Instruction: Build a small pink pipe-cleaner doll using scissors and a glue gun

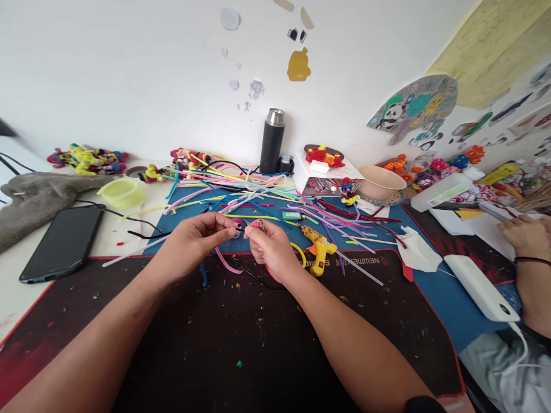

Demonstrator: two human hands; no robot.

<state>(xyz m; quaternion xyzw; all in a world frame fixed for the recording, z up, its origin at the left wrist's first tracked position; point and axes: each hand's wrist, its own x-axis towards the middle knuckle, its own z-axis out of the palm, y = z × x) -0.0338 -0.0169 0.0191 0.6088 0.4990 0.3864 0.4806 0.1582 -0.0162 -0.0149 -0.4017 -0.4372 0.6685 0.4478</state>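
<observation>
My left hand (196, 238) and my right hand (270, 248) meet over the black desk mat (241, 338), fingers pinched together on a small pink piece (237, 225) of pipe cleaner between them. A pink strand (226, 263) trails down from the left hand. A pile of coloured pipe cleaners (258, 192) lies just beyond the hands on a blue mat (434, 281). A yellow glue gun (319, 248) rests right of my right hand.
A black phone (64, 241) lies at the left and a black flask (272, 140) stands by the wall. A white box (322, 172), a beige bowl (381, 182) and a white power bank (480, 287) sit at the right, where another person's hand (525, 236) works.
</observation>
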